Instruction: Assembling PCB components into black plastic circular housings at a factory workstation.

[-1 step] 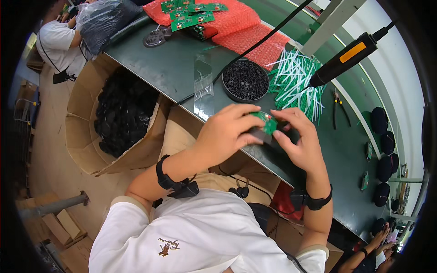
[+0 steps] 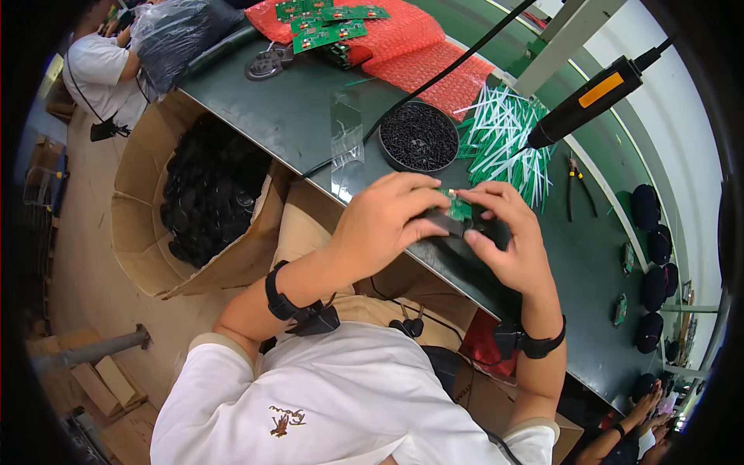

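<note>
Above the table's near edge I hold a small green circuit board between both hands. Under it shows a dark, flat part, partly covered by my fingers, its kind unclear. My left hand pinches the board and the dark part from the left, thumb below and fingers above. From the right, my right hand has its fingertips on the board's upper edge, with its thumb by the lower right corner. Just beyond my hands stands a round black dish of small black screws.
White and green strips lie in a heap beside a hanging electric screwdriver. Pliers lie to the right. More circuit boards rest on red bubble wrap. A carton of black parts stands left, below another person.
The circuit board has tilted between my hands, and more of the dark part shows beneath it. My right fingers have moved slightly left over the board's upper edge.
</note>
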Demonstrator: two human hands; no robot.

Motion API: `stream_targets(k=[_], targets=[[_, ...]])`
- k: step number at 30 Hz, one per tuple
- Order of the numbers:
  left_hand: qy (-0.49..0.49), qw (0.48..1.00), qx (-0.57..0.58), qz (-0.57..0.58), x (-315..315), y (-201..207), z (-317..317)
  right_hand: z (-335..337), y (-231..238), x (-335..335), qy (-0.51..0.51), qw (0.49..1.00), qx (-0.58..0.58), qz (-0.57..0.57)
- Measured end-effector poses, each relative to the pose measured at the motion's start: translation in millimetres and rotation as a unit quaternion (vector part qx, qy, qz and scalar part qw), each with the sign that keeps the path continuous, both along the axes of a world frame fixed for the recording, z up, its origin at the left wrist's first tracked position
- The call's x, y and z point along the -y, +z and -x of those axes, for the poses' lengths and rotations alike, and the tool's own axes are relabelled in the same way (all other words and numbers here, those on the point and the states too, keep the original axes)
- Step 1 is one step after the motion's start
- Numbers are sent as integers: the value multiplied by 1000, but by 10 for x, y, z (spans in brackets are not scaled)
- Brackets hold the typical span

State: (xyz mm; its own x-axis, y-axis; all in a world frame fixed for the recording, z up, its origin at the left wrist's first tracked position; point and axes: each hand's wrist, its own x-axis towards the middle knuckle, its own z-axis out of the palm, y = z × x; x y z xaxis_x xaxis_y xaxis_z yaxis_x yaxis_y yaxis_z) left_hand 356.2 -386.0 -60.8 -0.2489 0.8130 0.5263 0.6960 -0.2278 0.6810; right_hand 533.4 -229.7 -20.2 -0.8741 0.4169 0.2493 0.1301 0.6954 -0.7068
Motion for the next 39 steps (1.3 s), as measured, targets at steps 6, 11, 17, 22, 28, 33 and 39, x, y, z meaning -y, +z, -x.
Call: stream_targets(k=[6,11,17,22,28,33,39], targets=[[13,1000,6,19,6,88,14,63,-62,77,-6,997,-43,-58],[22,999,29,-18,11,102,-68,53,-105,84,-9,996,-72,-57],[39,994,99,-29,-18,87,-186,33,-122,129,-33,996,-64,54],[51,995,77,-29,-13,97,-207,39,-135,134,-32,996,-73,47],[66,996,51,-33,3,89,-219,58,-138,148,-23,995,-88,35],[75,996,20,-46,2,48,-213,59,-141,164,-26,994,-90,46],[84,993,31,-74,-32,33,-210,53,-127,169,-27,995,-87,37]])
